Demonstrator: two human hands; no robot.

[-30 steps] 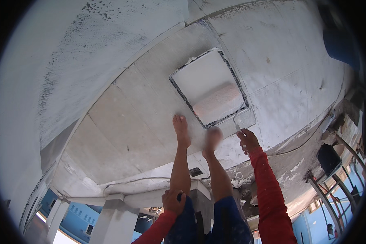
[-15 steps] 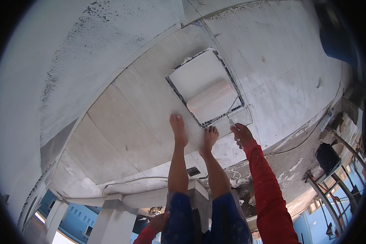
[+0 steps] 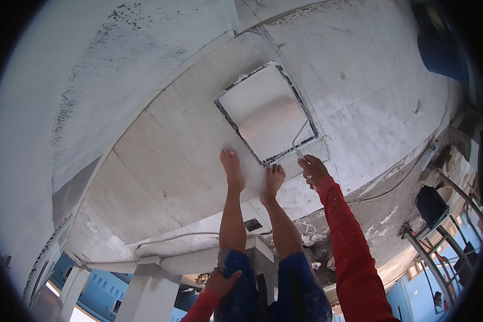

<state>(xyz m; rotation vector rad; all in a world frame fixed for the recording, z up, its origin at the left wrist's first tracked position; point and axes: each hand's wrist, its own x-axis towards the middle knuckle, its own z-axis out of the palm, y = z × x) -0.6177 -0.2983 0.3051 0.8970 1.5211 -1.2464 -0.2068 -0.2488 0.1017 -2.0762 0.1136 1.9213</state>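
Observation:
My right hand [image 3: 313,170] is closed around the handle of a paint roller [image 3: 271,119]. Its pinkish-white sleeve, smeared by motion, lies across a square tray [image 3: 298,142] with dark, paint-crusted edges. White paint [image 3: 254,92] fills the tray's far part. The roller's bent wire frame [image 3: 306,131] reaches over the tray's near right edge. My left hand [image 3: 224,282] holds nothing and rests on my left thigh at the blue shorts, fingers laid over the cloth and thumb apart.
My bare feet [image 3: 274,180] stand close to the tray's near corner on a pale slab surface [image 3: 161,161]. A cable [image 3: 383,190] runs along the slab's near side. At right, a black bucket [image 3: 431,206] stands on a metal frame [image 3: 421,249]. A white pillar [image 3: 149,292] rises at lower left.
The roller has shifted slightly away from me in the tray, and its sleeve now looks blurred. My left hand has moved up onto the thigh, so its thumb shows. The whole view shifts slightly.

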